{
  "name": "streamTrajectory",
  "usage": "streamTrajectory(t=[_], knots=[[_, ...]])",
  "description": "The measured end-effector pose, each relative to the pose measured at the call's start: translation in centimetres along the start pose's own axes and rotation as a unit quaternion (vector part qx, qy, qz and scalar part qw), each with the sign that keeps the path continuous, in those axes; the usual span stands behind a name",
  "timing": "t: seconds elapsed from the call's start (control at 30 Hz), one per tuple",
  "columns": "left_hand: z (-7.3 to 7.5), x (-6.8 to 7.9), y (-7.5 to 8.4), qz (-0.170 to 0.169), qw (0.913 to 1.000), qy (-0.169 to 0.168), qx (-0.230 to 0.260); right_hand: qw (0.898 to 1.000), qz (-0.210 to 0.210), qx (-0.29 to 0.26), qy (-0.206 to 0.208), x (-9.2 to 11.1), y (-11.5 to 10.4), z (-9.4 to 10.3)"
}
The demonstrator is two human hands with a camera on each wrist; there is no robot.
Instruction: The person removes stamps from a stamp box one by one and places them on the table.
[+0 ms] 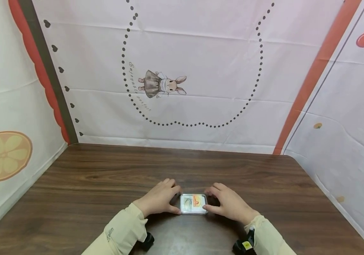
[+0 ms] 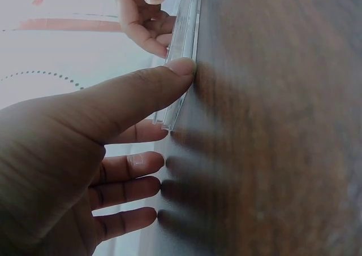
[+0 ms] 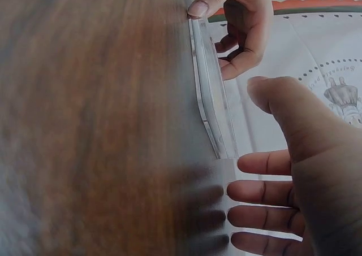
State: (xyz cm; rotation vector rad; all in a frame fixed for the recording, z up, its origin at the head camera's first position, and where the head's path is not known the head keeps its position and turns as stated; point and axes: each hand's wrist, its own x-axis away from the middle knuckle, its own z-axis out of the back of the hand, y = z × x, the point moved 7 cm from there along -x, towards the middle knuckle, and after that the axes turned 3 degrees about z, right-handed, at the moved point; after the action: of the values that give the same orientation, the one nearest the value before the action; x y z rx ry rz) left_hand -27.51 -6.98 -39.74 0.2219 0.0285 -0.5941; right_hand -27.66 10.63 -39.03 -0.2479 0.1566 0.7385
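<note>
A small clear plastic case (image 1: 186, 209) lies flat on the wooden table, with a white insert, an orange label and a round coin-like shape inside. My left hand (image 1: 160, 199) holds its left end, the thumb (image 2: 182, 67) on the near edge and the index finger at the far side. The other left fingers rest their tips on the tabletop. At the right end is my right hand (image 1: 229, 202), its thumb (image 3: 261, 92) raised off the case. In the right wrist view its fingers (image 3: 263, 189) stretch out straight, tips near the tabletop beside the case.
The brown wood-grain table (image 1: 105, 159) runs back to a white printed cloth (image 1: 201, 71) with a rabbit figure. Similar cloth walls stand at the left and right. Black wrist-camera mounts (image 1: 245, 245) sit under the cream sleeves (image 1: 121, 230).
</note>
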Motion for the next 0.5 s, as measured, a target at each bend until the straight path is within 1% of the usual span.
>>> streamTrajectory(t=[0.27,0.5], knots=[[0.08,0.05,0.04,-0.002,1.0000,-0.002,-0.001,1.000,0.011,0.007,0.000,0.00,-0.41,-0.21],[0.02,0.00,-0.05,0.004,1.0000,-0.006,-0.003,1.000,0.009,0.019,-0.004,-0.06,-0.64,-0.25]])
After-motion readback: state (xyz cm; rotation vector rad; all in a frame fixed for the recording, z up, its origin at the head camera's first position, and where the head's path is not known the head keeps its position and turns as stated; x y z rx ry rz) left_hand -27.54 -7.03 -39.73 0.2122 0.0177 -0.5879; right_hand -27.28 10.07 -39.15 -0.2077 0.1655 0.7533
